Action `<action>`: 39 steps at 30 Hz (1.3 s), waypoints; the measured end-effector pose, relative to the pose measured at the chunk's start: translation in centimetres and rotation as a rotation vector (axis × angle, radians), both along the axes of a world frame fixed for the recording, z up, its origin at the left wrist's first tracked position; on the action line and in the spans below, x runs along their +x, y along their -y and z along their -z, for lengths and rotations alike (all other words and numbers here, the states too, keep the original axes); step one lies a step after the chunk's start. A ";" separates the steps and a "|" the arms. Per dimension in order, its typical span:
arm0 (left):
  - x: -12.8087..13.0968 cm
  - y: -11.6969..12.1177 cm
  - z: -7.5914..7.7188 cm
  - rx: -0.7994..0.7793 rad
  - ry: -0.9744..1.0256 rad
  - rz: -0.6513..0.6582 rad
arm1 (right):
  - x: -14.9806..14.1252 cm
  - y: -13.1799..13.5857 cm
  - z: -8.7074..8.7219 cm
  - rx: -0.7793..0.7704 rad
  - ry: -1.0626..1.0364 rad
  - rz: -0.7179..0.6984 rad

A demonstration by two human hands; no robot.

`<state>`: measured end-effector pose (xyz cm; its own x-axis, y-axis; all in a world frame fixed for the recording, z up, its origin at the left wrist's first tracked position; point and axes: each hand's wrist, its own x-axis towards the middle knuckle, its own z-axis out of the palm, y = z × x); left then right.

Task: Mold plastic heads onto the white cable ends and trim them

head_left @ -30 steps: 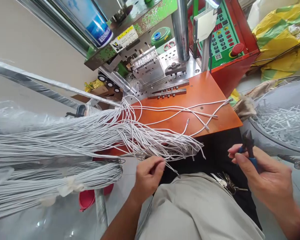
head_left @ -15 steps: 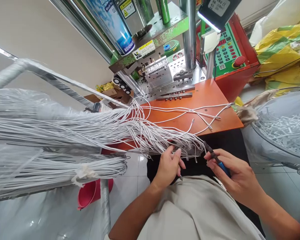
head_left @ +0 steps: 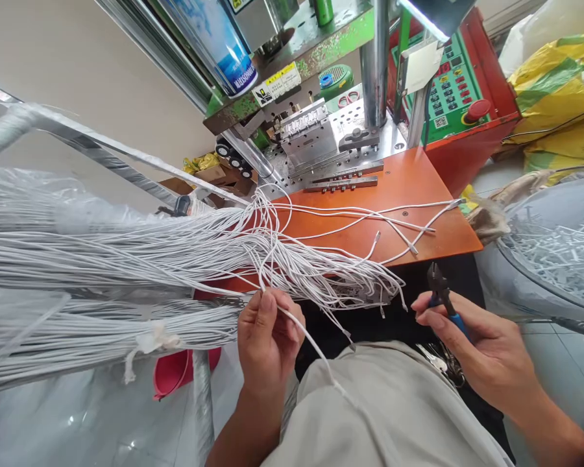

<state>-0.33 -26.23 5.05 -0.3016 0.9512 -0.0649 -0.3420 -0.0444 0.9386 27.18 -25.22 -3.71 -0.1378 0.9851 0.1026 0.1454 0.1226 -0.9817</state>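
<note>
My left hand (head_left: 268, 337) is closed on a white cable (head_left: 316, 347), pinching it just in front of the large bundle of white cables (head_left: 214, 250). From there the cable runs down across my lap. Over on the right, my right hand (head_left: 484, 350) grips cutting pliers (head_left: 442, 295) with blue handles, their dark jaws pointing up and away from me. The jaws touch no cable. Loose cable ends spill over the near edge of the orange table (head_left: 448, 230), between my two hands.
Behind the table stands a press with a metal mould (head_left: 306, 130) and a red-and-green control box (head_left: 467, 104). Two metal strips (head_left: 345, 183) lie on the table. To the right, a bag (head_left: 549, 253) holds white scraps. A red bucket (head_left: 172, 373) stands below the cables.
My left hand has moved left and now holds up a single cable. My right hand has shifted slightly right with the pliers, away from the cable ends.
</note>
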 end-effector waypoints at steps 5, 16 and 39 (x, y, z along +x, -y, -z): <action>2.9 -3.6 0.7 0.003 0.111 0.126 | -2.0 -0.7 -0.3 -0.138 -0.163 -0.217; 7.4 -7.7 2.9 -0.187 0.062 0.571 | -1.4 -0.8 -0.3 -0.421 -0.451 -0.137; 7.0 -8.6 6.4 -0.239 0.428 0.804 | 2.3 -1.3 -1.5 0.388 0.431 -0.191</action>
<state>6.70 -17.65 -1.38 0.5345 0.8107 -0.2389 -0.5041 0.5327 0.6798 29.49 -23.87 -2.18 -0.4177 0.8407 0.3445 0.4601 0.5227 -0.7177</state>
